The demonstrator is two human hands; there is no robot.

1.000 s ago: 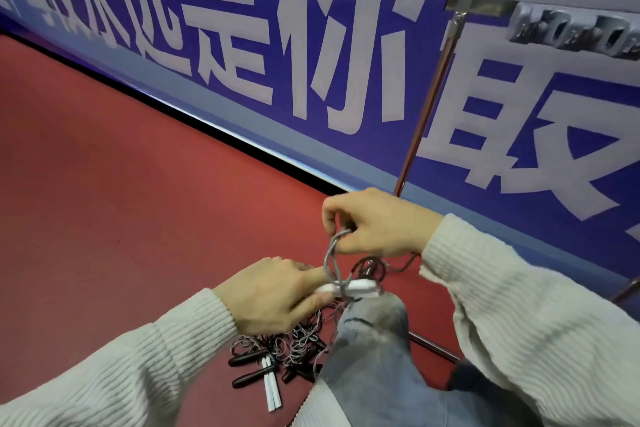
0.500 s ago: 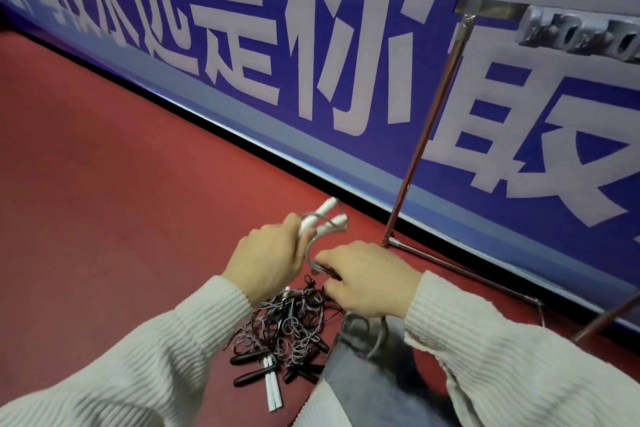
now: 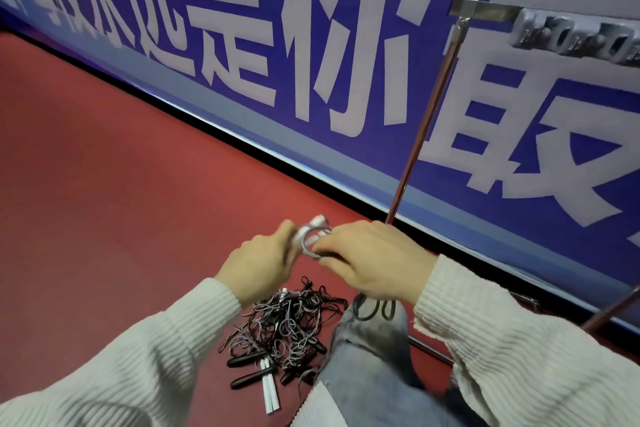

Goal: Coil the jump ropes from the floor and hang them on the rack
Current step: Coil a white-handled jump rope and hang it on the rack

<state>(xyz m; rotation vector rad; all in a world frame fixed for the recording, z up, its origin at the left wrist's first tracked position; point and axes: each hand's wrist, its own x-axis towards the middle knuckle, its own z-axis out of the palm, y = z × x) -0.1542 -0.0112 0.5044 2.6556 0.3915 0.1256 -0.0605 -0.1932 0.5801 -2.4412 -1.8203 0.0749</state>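
Observation:
My left hand [image 3: 258, 262] grips the white handles [image 3: 317, 222] of a grey jump rope, held above the floor. My right hand [image 3: 372, 262] pinches a loop of that rope [image 3: 306, 246] right beside the handles, and more of the cord hangs in loops [image 3: 369, 308] below my right wrist. A tangled pile of jump ropes [image 3: 287, 326] with black and white handles [image 3: 268, 383] lies on the red floor under my hands. The metal rack [image 3: 427, 121] stands to the right, its top bar carrying grey hooks [image 3: 571, 38].
A blue banner with large white characters [image 3: 311, 55] runs along the wall behind. My knee in grey trousers [image 3: 367, 360] is beside the pile. The rack's base bar [image 3: 429, 352] lies on the red floor [image 3: 104, 201] near my knee.
Both hands have come closer together and risen a little, my right hand moving up to the handles with the rope loop. The pile on the floor has not moved.

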